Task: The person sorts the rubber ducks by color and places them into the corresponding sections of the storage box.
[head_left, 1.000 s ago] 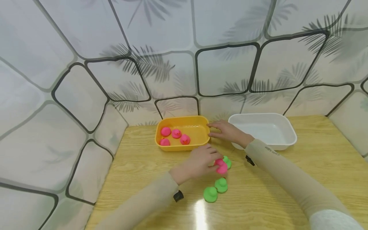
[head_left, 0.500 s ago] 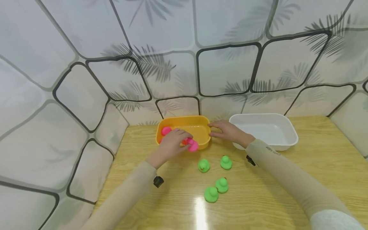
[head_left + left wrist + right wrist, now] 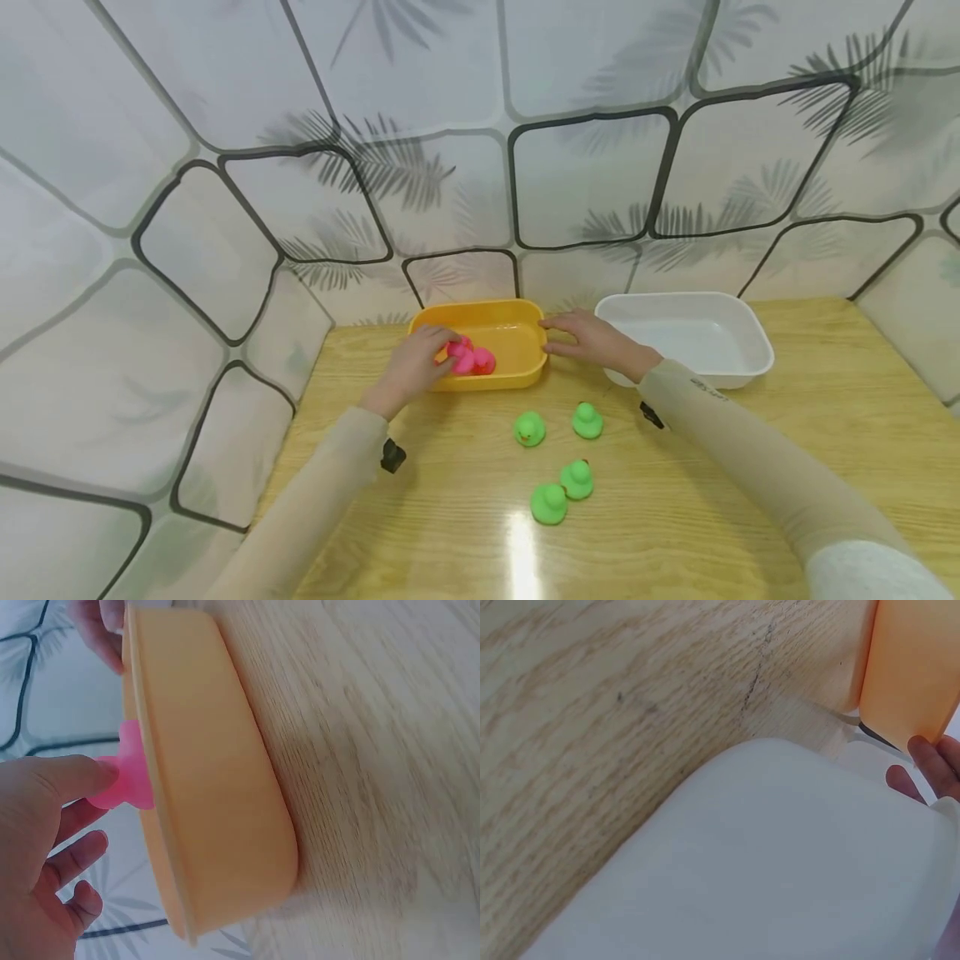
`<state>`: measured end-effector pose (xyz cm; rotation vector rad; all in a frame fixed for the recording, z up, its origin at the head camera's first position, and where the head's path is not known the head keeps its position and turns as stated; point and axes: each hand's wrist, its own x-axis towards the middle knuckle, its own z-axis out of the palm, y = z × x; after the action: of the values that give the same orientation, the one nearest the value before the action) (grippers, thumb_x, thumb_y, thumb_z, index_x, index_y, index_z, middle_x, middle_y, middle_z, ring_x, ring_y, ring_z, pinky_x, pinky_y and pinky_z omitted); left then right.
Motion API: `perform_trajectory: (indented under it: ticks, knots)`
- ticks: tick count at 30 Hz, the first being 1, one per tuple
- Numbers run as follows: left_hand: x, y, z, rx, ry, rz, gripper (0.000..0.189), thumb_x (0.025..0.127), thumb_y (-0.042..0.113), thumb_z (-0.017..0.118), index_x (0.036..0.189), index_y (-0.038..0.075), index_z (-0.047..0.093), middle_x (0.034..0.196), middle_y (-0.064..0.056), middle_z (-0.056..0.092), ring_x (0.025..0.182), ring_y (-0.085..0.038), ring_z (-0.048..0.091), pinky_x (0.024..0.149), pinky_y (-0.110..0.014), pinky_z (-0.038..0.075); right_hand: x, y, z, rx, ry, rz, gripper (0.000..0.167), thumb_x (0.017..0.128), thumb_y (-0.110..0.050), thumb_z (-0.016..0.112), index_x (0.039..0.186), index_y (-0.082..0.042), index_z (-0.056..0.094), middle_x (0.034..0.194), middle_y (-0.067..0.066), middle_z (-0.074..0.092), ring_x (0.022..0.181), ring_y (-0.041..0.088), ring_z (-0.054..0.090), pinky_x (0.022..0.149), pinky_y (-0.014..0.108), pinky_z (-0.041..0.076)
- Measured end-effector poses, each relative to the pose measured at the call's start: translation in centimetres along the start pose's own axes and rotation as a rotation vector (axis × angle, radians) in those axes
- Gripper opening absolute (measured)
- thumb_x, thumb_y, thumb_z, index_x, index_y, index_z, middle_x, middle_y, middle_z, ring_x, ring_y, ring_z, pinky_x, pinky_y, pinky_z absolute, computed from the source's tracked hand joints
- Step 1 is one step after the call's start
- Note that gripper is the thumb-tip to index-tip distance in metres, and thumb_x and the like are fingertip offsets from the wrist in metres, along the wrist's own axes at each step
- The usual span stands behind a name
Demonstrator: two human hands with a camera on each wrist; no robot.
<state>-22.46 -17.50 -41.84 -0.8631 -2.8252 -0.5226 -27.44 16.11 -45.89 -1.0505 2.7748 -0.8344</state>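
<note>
My left hand (image 3: 411,363) is at the left end of the yellow tub (image 3: 517,382) and pinches a pink rubber duck (image 3: 133,769) between thumb and fingers, level with the rim in the left wrist view. Beside it in the tub another pink duck (image 3: 484,362) shows; the hand hides the rest of that end. My right hand (image 3: 592,340) touches the tub's right end with its fingertips, fingers extended; in the right wrist view they lie against the orange-yellow wall (image 3: 911,675).
A white tub (image 3: 693,333) stands to the right, under the right wrist. On the wooden table in front lie several green rubber ducks: one (image 3: 529,429) near the yellow tub, one (image 3: 587,421) to its right, and a touching pair with this duck (image 3: 549,504) nearer. A patterned wall stands behind.
My left hand has carried the pink duck from among the green ducks left and up to the yellow tub's left end. My right hand has stayed at the tub's right end.
</note>
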Motion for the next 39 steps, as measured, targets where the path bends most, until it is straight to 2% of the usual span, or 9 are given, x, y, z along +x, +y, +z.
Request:
perform_trajectory:
  ticks: [7,14,21,28,36,39]
  knots:
    - [0.0,-1.2,0.5,0.008,-0.003,-0.017,0.027,0.093,0.011,0.078,0.117,0.001,0.072,0.116,-0.015,0.072,0.109,-0.036,0.064,0.099,-0.049,0.051,-0.3,0.1,0.3,0.012,0.013,-0.010,0.052,0.101,-0.030,0.070,0.141,0.002,0.061,0.143,0.022,0.061,0.135,0.043,0.054,0.116,0.059,0.037]
    - [-0.2,-2.1,1.3,0.027,-0.022,-0.030,0.027,0.093,0.011,0.078,0.118,0.003,0.072,0.115,-0.013,0.073,0.106,-0.034,0.065,0.098,-0.048,0.052,-0.3,0.0,0.4,-0.011,0.011,-0.014,0.052,0.102,-0.031,0.069,0.142,0.002,0.061,0.143,0.022,0.061,0.135,0.042,0.054,0.116,0.059,0.037]
    - [-0.1,-2.0,1.3,0.046,-0.035,-0.022,0.027,0.092,0.011,0.079,0.117,0.003,0.073,0.117,-0.013,0.074,0.105,-0.033,0.064,0.094,-0.048,0.052,-0.4,-0.2,0.2,-0.012,0.008,-0.004,0.052,0.102,-0.031,0.068,0.142,0.002,0.061,0.143,0.022,0.061,0.136,0.043,0.053,0.117,0.060,0.034]
    - [-0.1,-1.9,1.3,0.032,-0.077,-0.058,0.025,0.093,0.010,0.076,0.117,0.004,0.073,0.115,-0.012,0.073,0.104,-0.032,0.061,0.091,-0.048,0.052,-0.2,-0.2,0.2,-0.024,0.004,-0.002,0.053,0.102,-0.033,0.067,0.143,0.000,0.061,0.144,0.021,0.061,0.136,0.042,0.053,0.116,0.058,0.036]
    - [-0.2,-2.0,1.3,0.029,-0.066,-0.024,0.020,0.092,0.005,0.077,0.112,0.003,0.074,0.110,-0.011,0.073,0.103,-0.032,0.064,0.091,-0.047,0.053,0.0,-0.2,0.2,-0.043,-0.003,-0.004,0.054,0.102,-0.035,0.067,0.143,0.000,0.061,0.144,0.021,0.061,0.136,0.041,0.054,0.117,0.058,0.036]
    - [-0.2,-1.9,1.1,0.011,-0.076,-0.031,0.023,0.092,0.005,0.076,0.115,0.002,0.074,0.111,-0.012,0.074,0.104,-0.033,0.064,0.095,-0.048,0.053,0.0,-0.4,0.0,-0.057,0.005,-0.019,0.053,0.102,-0.033,0.068,0.141,0.002,0.061,0.142,0.022,0.062,0.134,0.042,0.055,0.117,0.059,0.035]
